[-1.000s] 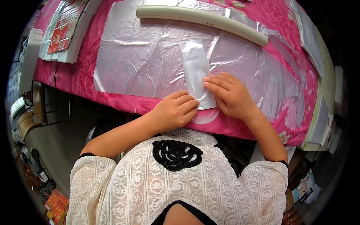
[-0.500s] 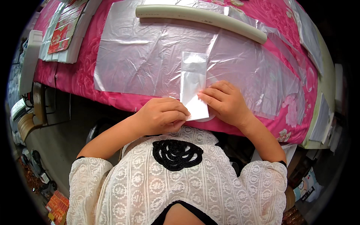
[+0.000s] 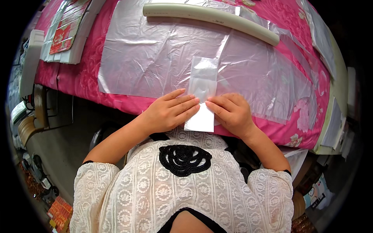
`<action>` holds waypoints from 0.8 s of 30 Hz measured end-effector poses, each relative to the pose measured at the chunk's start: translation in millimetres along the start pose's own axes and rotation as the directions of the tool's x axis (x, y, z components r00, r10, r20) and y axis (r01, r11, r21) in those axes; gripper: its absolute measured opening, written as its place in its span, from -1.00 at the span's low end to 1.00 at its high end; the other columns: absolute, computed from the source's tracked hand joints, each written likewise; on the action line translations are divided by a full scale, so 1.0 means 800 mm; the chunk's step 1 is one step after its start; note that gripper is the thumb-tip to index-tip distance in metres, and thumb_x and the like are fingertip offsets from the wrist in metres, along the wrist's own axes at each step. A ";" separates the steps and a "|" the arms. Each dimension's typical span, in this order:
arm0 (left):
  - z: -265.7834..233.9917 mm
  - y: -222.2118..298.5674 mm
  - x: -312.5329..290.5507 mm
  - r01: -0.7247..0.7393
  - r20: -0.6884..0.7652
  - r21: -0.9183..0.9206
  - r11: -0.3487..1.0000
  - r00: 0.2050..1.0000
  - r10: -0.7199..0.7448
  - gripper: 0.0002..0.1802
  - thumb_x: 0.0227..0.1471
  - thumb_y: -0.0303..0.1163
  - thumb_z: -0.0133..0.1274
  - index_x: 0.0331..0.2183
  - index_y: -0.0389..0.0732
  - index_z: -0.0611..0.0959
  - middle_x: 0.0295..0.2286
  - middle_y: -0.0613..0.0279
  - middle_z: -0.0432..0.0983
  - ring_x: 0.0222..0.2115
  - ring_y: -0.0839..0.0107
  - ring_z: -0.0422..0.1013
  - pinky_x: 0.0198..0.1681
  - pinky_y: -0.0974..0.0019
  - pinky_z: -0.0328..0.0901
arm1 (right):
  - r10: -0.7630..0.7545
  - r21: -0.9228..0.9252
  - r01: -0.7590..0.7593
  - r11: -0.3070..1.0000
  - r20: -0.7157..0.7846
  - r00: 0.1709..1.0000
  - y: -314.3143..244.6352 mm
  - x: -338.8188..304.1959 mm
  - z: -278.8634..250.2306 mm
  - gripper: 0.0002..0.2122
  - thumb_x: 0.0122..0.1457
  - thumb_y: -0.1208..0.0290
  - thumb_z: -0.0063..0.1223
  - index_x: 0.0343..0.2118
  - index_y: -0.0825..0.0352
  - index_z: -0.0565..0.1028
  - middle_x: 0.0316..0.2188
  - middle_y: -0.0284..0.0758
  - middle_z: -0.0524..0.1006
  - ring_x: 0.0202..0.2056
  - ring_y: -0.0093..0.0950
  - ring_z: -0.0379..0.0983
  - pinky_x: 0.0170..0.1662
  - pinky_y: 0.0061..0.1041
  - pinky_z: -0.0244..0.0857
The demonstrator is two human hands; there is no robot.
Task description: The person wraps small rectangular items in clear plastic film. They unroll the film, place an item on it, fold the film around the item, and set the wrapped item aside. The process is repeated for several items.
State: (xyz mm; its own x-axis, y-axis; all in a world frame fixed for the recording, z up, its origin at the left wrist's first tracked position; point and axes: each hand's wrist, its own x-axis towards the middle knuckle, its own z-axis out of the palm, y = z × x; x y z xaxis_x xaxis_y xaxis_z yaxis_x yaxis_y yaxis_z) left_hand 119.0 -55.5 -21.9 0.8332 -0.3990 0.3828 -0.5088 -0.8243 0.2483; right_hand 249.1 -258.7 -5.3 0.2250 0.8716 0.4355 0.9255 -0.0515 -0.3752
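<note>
A narrow translucent plastic sleeve [image 3: 204, 72] lies lengthwise in front of me, with a flat white insert [image 3: 199, 121] filling its lower part. The lower end reaches to the table's front edge. My left hand [image 3: 168, 112] rests on the sleeve from the left, fingers stretched out flat and tips on its middle. On the other side, my right hand [image 3: 232, 113] has its fingers bent, with thumb and forefinger closed at the sleeve's right edge. Under the sleeve's upper part is a large clear plastic sheet [image 3: 136, 62], spread over the pink cloth.
A long, slightly curved, cream-coloured tube [image 3: 211, 21] lies across the far side of the sheet. White stacked packs [image 3: 72, 56] with a red printed card [image 3: 61, 39] stand at the far left. The pink flowered cloth [image 3: 79, 75] covers the table. A wooden chair [image 3: 37, 116] stands at left.
The sleeve has slid toward me and straightened. My left hand has gone from pinching its lower corner to lying flat on its middle. My right hand has shifted slightly nearer me.
</note>
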 end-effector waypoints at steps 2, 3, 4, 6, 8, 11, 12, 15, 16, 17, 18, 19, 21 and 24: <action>-0.001 0.000 0.001 -0.009 0.013 0.000 1.000 1.000 0.009 -0.62 -0.08 -0.34 -0.06 -0.15 -0.20 0.54 -0.13 0.19 0.47 -0.09 0.39 0.40 0.07 0.16 0.19 | -0.007 -0.008 0.007 1.000 -0.001 1.000 0.001 -0.002 0.001 -0.78 -0.15 0.45 0.05 -0.35 0.25 0.54 -0.35 -0.43 0.53 -0.35 -0.47 0.43 -0.30 -0.49 0.33; -0.002 -0.001 0.002 0.004 0.005 -0.034 0.999 1.000 -0.004 -0.62 -0.10 -0.38 -0.03 -0.15 -0.20 0.55 -0.14 0.20 0.48 -0.10 0.38 0.40 0.04 0.17 0.21 | -0.010 -0.013 0.010 1.000 -0.002 1.000 0.001 -0.003 0.001 -0.78 -0.15 0.45 0.05 -0.35 0.25 0.54 -0.35 -0.43 0.53 -0.35 -0.47 0.43 -0.30 -0.50 0.33; -0.004 -0.001 0.003 0.017 -0.002 -0.067 0.998 1.000 -0.017 -0.62 -0.12 -0.42 0.00 -0.16 -0.20 0.56 -0.15 0.21 0.49 -0.11 0.38 0.41 0.01 0.19 0.23 | -0.006 -0.005 0.006 1.000 -0.010 1.000 0.002 -0.003 0.001 -0.77 -0.16 0.45 0.05 -0.35 0.24 0.54 -0.36 -0.43 0.53 -0.36 -0.47 0.43 -0.32 -0.50 0.33; -0.005 -0.001 0.006 0.075 -0.011 -0.157 0.985 0.997 -0.078 -0.61 -0.14 -0.46 0.05 -0.16 -0.21 0.56 -0.18 0.22 0.51 -0.15 0.37 0.44 -0.07 0.23 0.26 | 0.002 0.011 -0.002 1.000 -0.024 1.000 0.004 -0.003 0.002 -0.76 -0.16 0.44 0.06 -0.34 0.24 0.54 -0.36 -0.44 0.53 -0.39 -0.46 0.43 -0.35 -0.50 0.34; -0.007 -0.001 0.009 0.164 -0.007 -0.267 0.950 0.985 -0.172 -0.60 -0.14 -0.49 0.06 -0.14 -0.22 0.55 -0.22 0.21 0.53 -0.22 0.36 0.46 -0.17 0.27 0.28 | 0.102 0.113 -0.101 0.988 -0.009 0.995 0.005 0.001 0.001 -0.80 -0.11 0.43 0.07 -0.36 0.26 0.55 -0.43 -0.38 0.53 -0.45 -0.45 0.43 -0.41 -0.49 0.32; -0.013 0.005 0.021 0.426 0.051 -0.475 0.770 0.887 -0.459 -0.52 -0.12 -0.53 0.08 -0.06 -0.26 0.49 -0.31 0.16 0.55 -0.35 0.35 0.46 -0.30 0.34 0.28 | 0.412 0.257 -0.428 0.866 0.118 0.904 0.001 0.013 -0.005 -0.86 -0.03 0.39 0.07 -0.41 0.30 0.56 -0.57 -0.29 0.51 -0.56 -0.40 0.42 -0.49 -0.46 0.27; -0.015 0.008 0.026 0.593 0.147 -0.409 0.694 0.793 -0.591 -0.42 -0.09 -0.46 0.09 0.03 -0.29 0.37 -0.44 0.10 0.55 -0.43 0.29 0.49 -0.36 0.31 0.31 | 0.527 0.289 -0.557 0.779 0.181 0.831 -0.001 0.018 -0.007 -0.86 0.01 0.38 0.07 -0.43 0.31 0.57 -0.62 -0.25 0.50 -0.59 -0.38 0.41 -0.52 -0.44 0.25; -0.014 0.002 0.048 0.717 0.231 -0.565 0.409 0.612 -0.756 -0.32 -0.09 -0.46 0.10 0.08 -0.35 0.25 -0.49 0.05 0.54 -0.50 0.22 0.49 -0.46 0.29 0.32 | 0.680 0.343 -0.749 0.568 0.318 0.661 0.009 0.038 -0.007 -0.80 0.07 0.31 0.02 -0.50 0.34 0.57 -0.70 -0.18 0.46 -0.65 -0.34 0.40 -0.55 -0.43 0.20; -0.015 -0.001 0.053 0.735 0.249 -0.551 0.395 0.597 -0.763 -0.31 -0.07 -0.47 0.09 0.10 -0.36 0.21 -0.51 0.08 0.53 -0.53 0.33 0.45 -0.48 0.34 0.31 | 0.688 0.325 -0.772 0.547 0.351 0.635 0.015 0.042 -0.007 -0.77 0.07 0.29 0.01 -0.52 0.36 0.57 -0.71 -0.21 0.48 -0.68 -0.37 0.42 -0.56 -0.44 0.22; -0.015 -0.005 0.057 0.752 0.266 -0.538 0.382 0.581 -0.769 -0.29 -0.05 -0.48 0.09 0.11 -0.38 0.18 -0.52 0.11 0.52 -0.56 0.44 0.42 -0.49 0.40 0.29 | 0.697 0.313 -0.808 0.499 0.410 0.589 0.019 0.047 -0.008 -0.76 0.08 0.29 0.01 -0.53 0.37 0.57 -0.71 -0.22 0.48 -0.68 -0.40 0.42 -0.55 -0.45 0.24; -0.016 -0.008 0.060 0.768 0.283 -0.524 0.368 0.565 -0.775 -0.28 -0.02 -0.50 0.08 0.13 -0.39 0.14 -0.54 0.14 0.51 -0.59 0.55 0.38 -0.50 0.45 0.28 | 0.701 0.296 -0.842 0.451 0.467 0.539 0.023 0.053 -0.011 -0.75 0.08 0.28 0.00 -0.55 0.38 0.56 -0.72 -0.24 0.49 -0.68 -0.43 0.43 -0.55 -0.46 0.25; -0.017 -0.013 0.062 0.769 0.285 -0.533 0.352 0.556 -0.781 -0.27 -0.03 -0.49 0.09 0.13 -0.39 0.13 -0.51 0.13 0.51 -0.59 0.55 0.39 -0.50 0.45 0.28 | 0.700 0.277 -0.873 0.401 0.522 0.487 0.026 0.058 -0.013 -0.74 0.08 0.28 0.00 -0.56 0.39 0.56 -0.72 -0.25 0.50 -0.68 -0.47 0.44 -0.55 -0.48 0.26; -0.018 -0.020 0.065 0.770 0.291 -0.551 0.320 0.537 -0.792 -0.25 -0.04 -0.48 0.10 0.13 -0.40 0.12 -0.46 0.10 0.51 -0.59 0.53 0.40 -0.51 0.46 0.30 | 0.685 0.276 -0.904 0.326 0.590 0.428 0.036 0.061 -0.010 -0.73 0.08 0.30 0.00 -0.57 0.42 0.55 -0.71 -0.28 0.51 -0.67 -0.52 0.44 -0.54 -0.51 0.28; -0.022 -0.020 0.064 0.727 0.168 -0.464 0.506 0.633 -0.756 -0.26 -0.07 -0.53 0.09 0.13 -0.38 0.16 -0.29 0.03 0.47 -0.49 0.38 0.45 -0.42 0.36 0.34 | 0.673 0.289 -0.937 0.198 0.655 0.344 0.043 0.066 -0.009 -0.74 0.08 0.32 0.00 -0.57 0.44 0.53 -0.68 -0.31 0.51 -0.67 -0.57 0.45 -0.55 -0.56 0.29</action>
State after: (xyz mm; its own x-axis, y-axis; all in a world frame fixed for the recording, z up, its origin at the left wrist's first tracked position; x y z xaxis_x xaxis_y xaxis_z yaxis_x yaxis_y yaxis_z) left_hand 165.8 -55.8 9.7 0.9484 0.3025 -0.0951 0.2481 -0.5212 0.8166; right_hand 294.7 -218.4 10.9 0.5003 0.5846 -0.6387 -0.1158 -0.6858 -0.7185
